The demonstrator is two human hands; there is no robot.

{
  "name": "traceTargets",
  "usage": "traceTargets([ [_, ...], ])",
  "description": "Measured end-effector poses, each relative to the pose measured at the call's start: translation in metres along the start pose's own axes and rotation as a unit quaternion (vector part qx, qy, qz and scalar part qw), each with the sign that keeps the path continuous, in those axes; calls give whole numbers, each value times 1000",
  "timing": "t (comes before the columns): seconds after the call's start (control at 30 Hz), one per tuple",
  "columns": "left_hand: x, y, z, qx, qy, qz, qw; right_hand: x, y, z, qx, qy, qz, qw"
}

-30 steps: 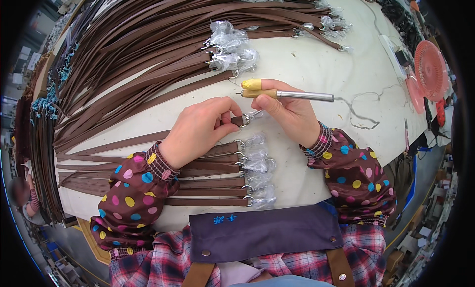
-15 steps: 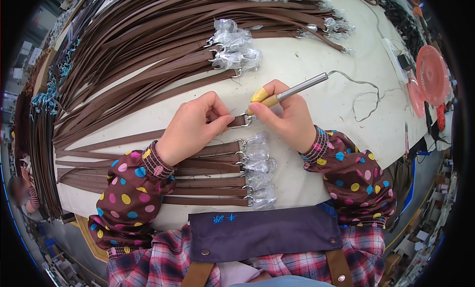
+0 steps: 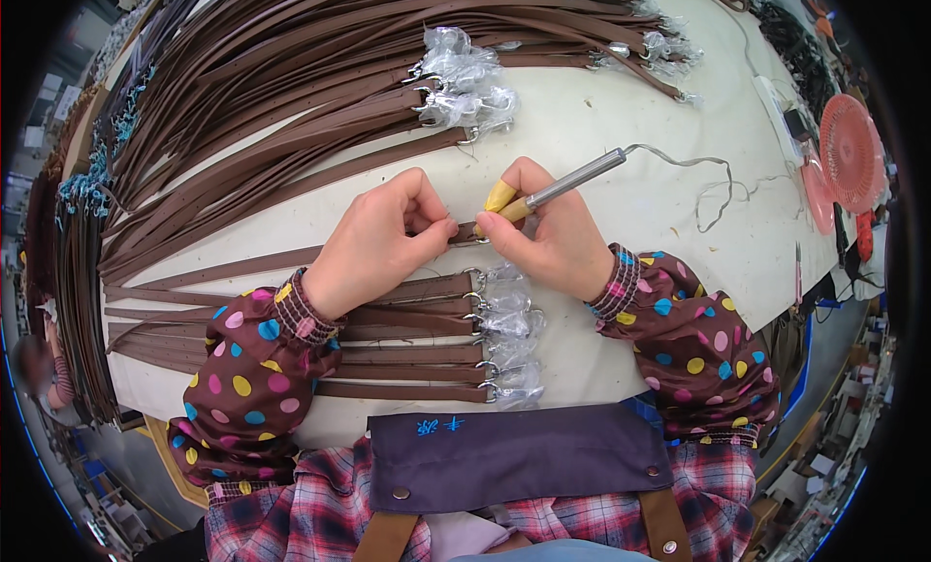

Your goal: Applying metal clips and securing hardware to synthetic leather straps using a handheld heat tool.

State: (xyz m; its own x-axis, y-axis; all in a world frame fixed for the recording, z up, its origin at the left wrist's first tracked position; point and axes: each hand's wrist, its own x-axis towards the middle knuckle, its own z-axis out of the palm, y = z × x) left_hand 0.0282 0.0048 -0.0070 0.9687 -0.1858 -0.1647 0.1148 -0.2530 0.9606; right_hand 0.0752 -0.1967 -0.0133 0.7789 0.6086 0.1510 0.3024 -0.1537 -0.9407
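A brown strap (image 3: 467,233) with a metal ring at its end runs beneath my left hand (image 3: 386,234). The thumb and forefinger of that hand are pinched together just by the strap's end; what lies between them is too small to tell. My right hand (image 3: 553,230) is closed round the tan handle of a corded pen-shaped tool (image 3: 580,179) with a metal barrel, probably a soldering iron. Its tip end is at the strap's ring, partly hidden by my fingers. A yellow cover (image 3: 500,195) wraps one right finger.
Nearer me lie several brown straps (image 3: 417,357) with plastic-wrapped metal ends (image 3: 512,324). A large heap of straps (image 3: 291,87) fills the far left. On the right are a pink basket (image 3: 851,155), a white power strip (image 3: 776,111) and the tool's loose cord (image 3: 713,161).
The tool and my right hand have shifted slightly left and lower, its tip end now over the strap's ring. My left hand has shifted slightly and stays pinched.
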Motion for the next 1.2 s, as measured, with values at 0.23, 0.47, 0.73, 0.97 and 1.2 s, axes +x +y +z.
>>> traceTargets([
  [0.23,1,-2,0,0,-1,1,1000,0,-1,1,1,-4,2,1000],
  [0.47,1,0,0,-3,-4,-7,1000,0,-3,0,-27,-12,5,1000],
  [0.73,1,1,0,-8,-4,-6,1000,0,-4,1,-30,-12,-1,999],
  [0.97,2,-1,-1,8,-6,-4,1000,0,-2,0,-28,-14,-2,1000],
  [1.2,1,0,-1,-19,-5,-8,1000,0,-2,1,-13,3,5,1000],
])
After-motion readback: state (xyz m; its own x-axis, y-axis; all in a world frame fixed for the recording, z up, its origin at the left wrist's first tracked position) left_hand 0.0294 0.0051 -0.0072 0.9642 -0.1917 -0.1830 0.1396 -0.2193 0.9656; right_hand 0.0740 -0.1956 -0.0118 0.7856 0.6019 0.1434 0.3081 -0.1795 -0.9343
